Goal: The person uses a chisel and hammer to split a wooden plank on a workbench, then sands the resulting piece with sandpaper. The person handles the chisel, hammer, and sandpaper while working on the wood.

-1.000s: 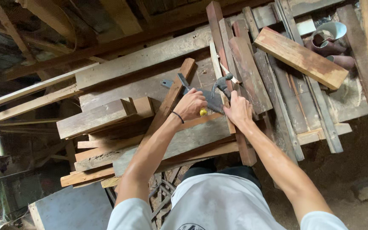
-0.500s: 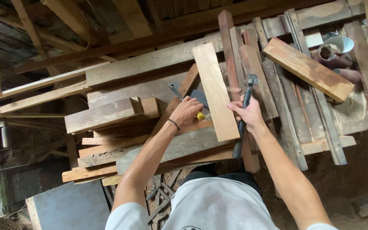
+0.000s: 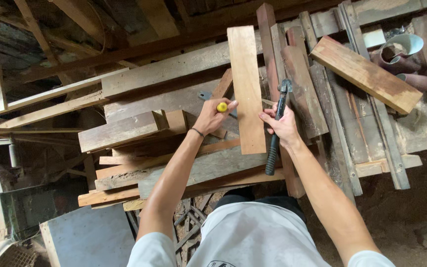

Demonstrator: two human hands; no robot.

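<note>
A pale wooden plank (image 3: 247, 84) lies lengthwise on a stack of worn boards. My left hand (image 3: 213, 116) rests against its left edge and grips a tool with a yellow handle (image 3: 222, 107); a grey blade shows beyond it. My right hand (image 3: 283, 126) sits at the plank's right edge, closed around a black-handled hammer (image 3: 276, 133) whose metal head points away from me. The hammer's grip end hangs toward my body.
A reddish plank (image 3: 365, 73) lies across the boards at upper right, beside cut pipe pieces (image 3: 401, 49). A thick block (image 3: 119, 131) juts out at left. Long battens (image 3: 40, 96) run off to the left. A grey panel (image 3: 92, 237) lies on the floor below left.
A pale plank now lies flat between my hands. My right hand has taken the hammer and holds it beside the plank. My left hand has shifted slightly left with the yellow-handled tool.
</note>
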